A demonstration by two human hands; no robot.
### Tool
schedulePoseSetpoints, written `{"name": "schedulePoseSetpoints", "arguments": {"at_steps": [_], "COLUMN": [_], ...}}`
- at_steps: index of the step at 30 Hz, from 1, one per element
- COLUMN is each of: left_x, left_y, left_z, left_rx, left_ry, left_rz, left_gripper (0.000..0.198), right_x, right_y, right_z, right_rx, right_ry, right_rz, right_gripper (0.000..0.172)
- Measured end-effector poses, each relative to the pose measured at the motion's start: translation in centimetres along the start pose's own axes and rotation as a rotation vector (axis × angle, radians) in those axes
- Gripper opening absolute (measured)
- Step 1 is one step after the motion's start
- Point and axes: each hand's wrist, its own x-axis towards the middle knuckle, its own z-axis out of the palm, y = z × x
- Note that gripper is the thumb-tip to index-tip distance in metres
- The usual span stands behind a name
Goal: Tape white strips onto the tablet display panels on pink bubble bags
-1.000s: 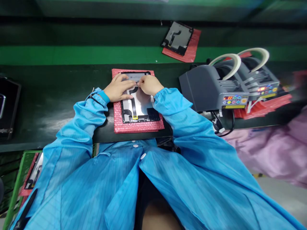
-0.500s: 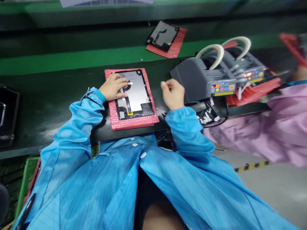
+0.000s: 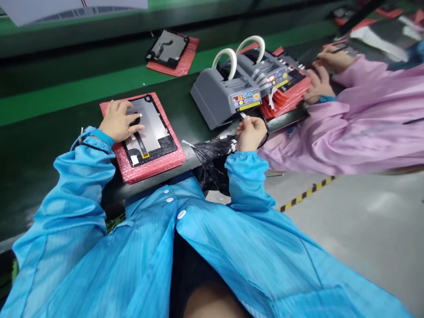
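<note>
Left hand (image 3: 118, 120) rests open on the thin, probably fragile grey tablet panel (image 3: 153, 126); handle by edges. Right hand (image 3: 251, 132) grip pinches the light, sticky white tape strip (image 3: 243, 115).

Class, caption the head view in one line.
Left hand rests on a tablet panel; right hand pinches a tape strip beside a grey dispenser.

Red digits on grey tape dispenser (image 3: 218, 93) display, blurred, perhaps 31 or 37.
</note>
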Motion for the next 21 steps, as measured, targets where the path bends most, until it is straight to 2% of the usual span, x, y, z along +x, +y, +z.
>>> {"name": "schedulePoseSetpoints", "arguments": {"at_steps": [2, 6, 12, 18, 21], "left_x": [-0.2, 0.0, 1.0, 1.8, 2.2], "left_y": [0.1, 1.0, 3.1, 3.7, 4.4], "left_z": [-0.1, -0.4, -0.9, -0.2, -0.4], "left_rx": [-0.024, -0.079, -0.050, -0.106, -0.150], "left_ry": [0.069, 0.182, 0.135, 0.120, 0.096], "left_rz": [0.001, 0.056, 0.121, 0.156, 0.166], "left_gripper": [0.059, 0.050, 0.052, 0.039, 0.034], "right_x": [0.0, 0.8, 1.7, 2.6, 1.9], "right_y": [1.0, 2.3, 2.4, 3.1, 2.6], "right_z": [-0.3, -0.6, 0.0, 0.4, 0.2], "right_rx": [0.000, 0.008, 0.016, 0.065, 0.003], "right_ry": [0.024, 0.060, 0.007, -0.006, -0.010], "right_rz": [-0.066, -0.058, -0.073, -0.032, -0.111], "right_gripper": [0.027, 0.032, 0.039, 0.038, 0.040]}}
